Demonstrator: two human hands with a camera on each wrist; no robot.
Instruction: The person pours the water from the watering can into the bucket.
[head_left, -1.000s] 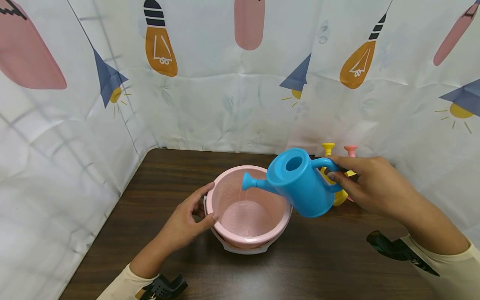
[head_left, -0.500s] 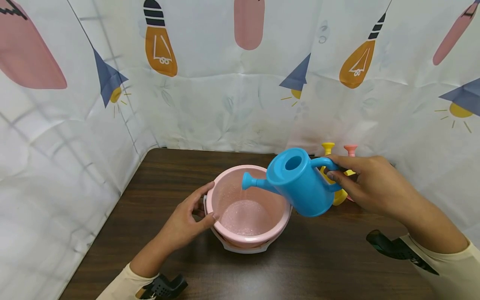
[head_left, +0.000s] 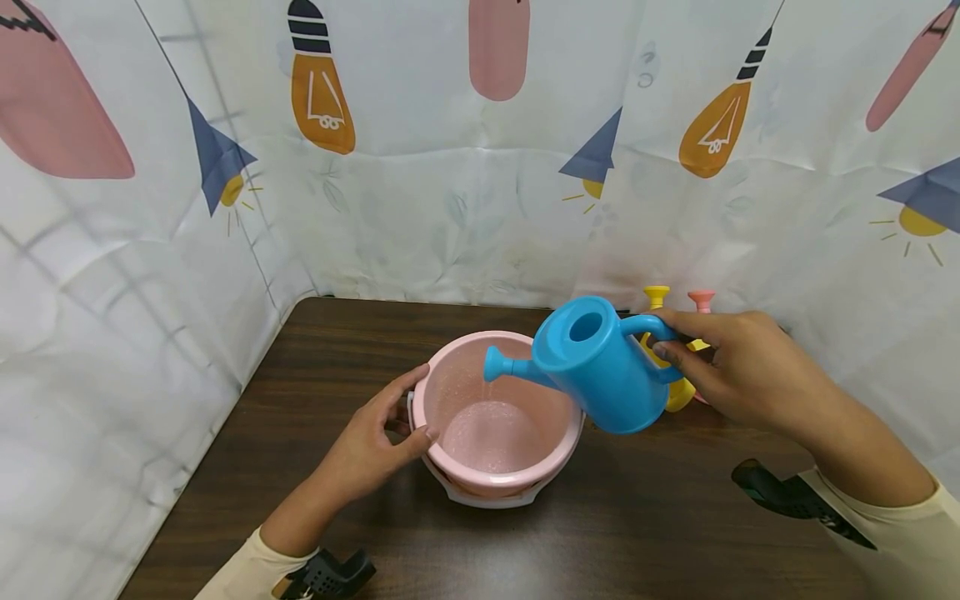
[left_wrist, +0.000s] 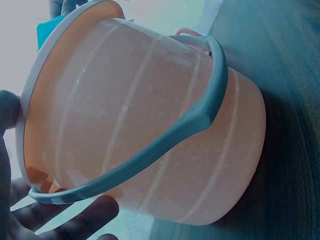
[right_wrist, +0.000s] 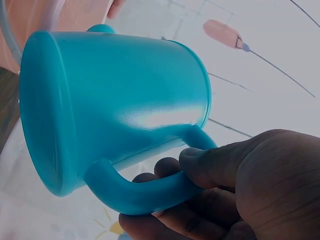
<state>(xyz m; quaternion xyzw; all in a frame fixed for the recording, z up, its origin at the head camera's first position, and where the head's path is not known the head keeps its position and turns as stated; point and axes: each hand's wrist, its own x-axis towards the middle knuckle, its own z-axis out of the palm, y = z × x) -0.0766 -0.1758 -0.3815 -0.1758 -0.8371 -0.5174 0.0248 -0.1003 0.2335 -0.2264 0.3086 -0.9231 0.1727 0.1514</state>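
Observation:
In the head view my right hand (head_left: 738, 354) grips the handle of a blue toy watering can (head_left: 603, 367), which is tilted with its spout over a pink bucket (head_left: 498, 479). Thin streams of water fall from the spout into the bucket, where shallow water ripples at the bottom. At the bucket's left side, my left hand (head_left: 375, 437) holds the rim, with thumb and index fingertip on it and other fingers outside. The left wrist view shows the bucket's lowered grey handle (left_wrist: 165, 150) near those fingers. In the right wrist view, thumb and fingers wrap the can's handle (right_wrist: 145, 197).
Behind the blue can stand a yellow watering can (head_left: 678, 396) and a pink one (head_left: 702, 298), both partly hidden. All rest on a dark wooden table (head_left: 600, 533). A white printed sheet (head_left: 420, 217) hangs along the back and left side.
Water keeps running from the spout into the bucket. Both hands, the blue watering can and the bucket stay almost exactly in place.

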